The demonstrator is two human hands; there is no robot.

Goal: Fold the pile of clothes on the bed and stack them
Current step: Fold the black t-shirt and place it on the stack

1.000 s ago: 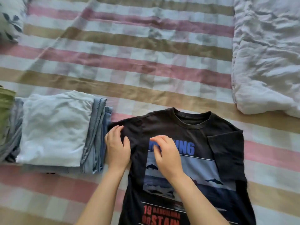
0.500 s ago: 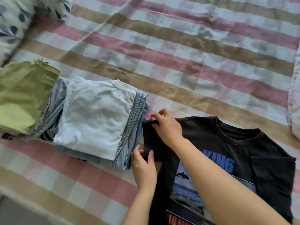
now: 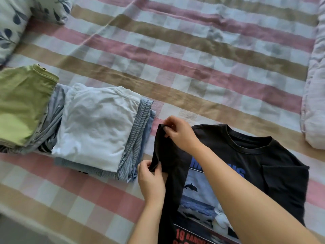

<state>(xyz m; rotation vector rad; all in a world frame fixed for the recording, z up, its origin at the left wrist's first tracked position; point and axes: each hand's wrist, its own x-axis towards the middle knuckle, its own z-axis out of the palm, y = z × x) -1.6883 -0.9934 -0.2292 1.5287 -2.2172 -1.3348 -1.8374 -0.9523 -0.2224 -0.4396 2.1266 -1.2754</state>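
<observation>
Two points along the sleeve (image 3: 167, 152) of the black T-shirt (image 3: 263, 161) are pinched: the farther by the right hand (image 3: 181, 133), the nearer by the left hand (image 3: 152, 182).

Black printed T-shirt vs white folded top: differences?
The black printed T-shirt lies spread open, one sleeve folded in; the white folded top is a rectangle. Left hand and right hand pinch the black T-shirt's other sleeve; nothing touches the white top. Both are on the striped bed.

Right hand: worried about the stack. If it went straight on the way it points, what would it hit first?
Probably the corner of the folded jeans, past a strip of bed sheet, though depth is unclear.
</observation>
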